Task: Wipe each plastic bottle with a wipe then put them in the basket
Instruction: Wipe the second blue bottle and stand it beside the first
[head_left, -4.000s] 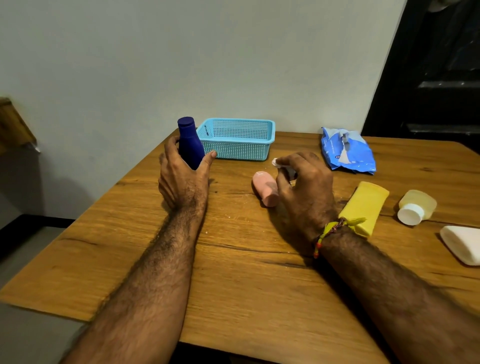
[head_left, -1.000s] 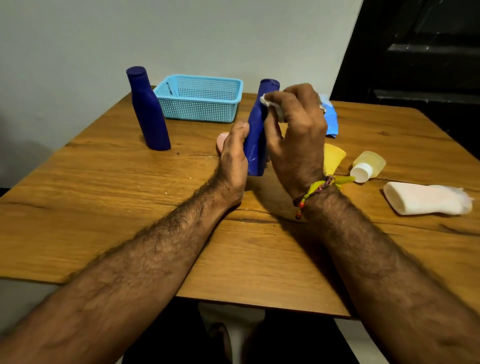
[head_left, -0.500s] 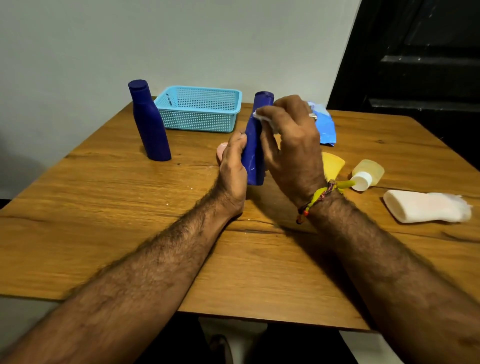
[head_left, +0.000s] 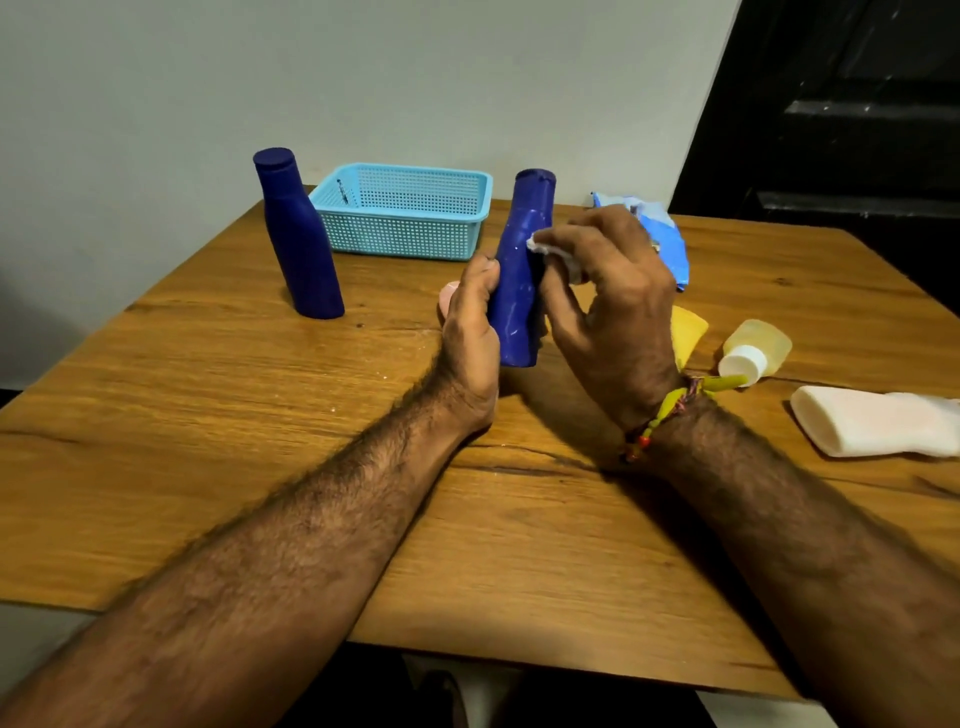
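Two bare, hairy forearms without sleeves, the right wrist wearing a braided thread bracelet (head_left: 670, 408) of yellow and dark strands with small red and orange beads.

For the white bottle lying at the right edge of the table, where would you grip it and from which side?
Probably around the wide flat-ended body of the white bottle, coming down from above with the right hand. It lies on its side with its long flanks exposed, and its narrower end runs out of frame.

Wooden table (head_left: 260, 467) against pale wall (head_left: 363, 78)
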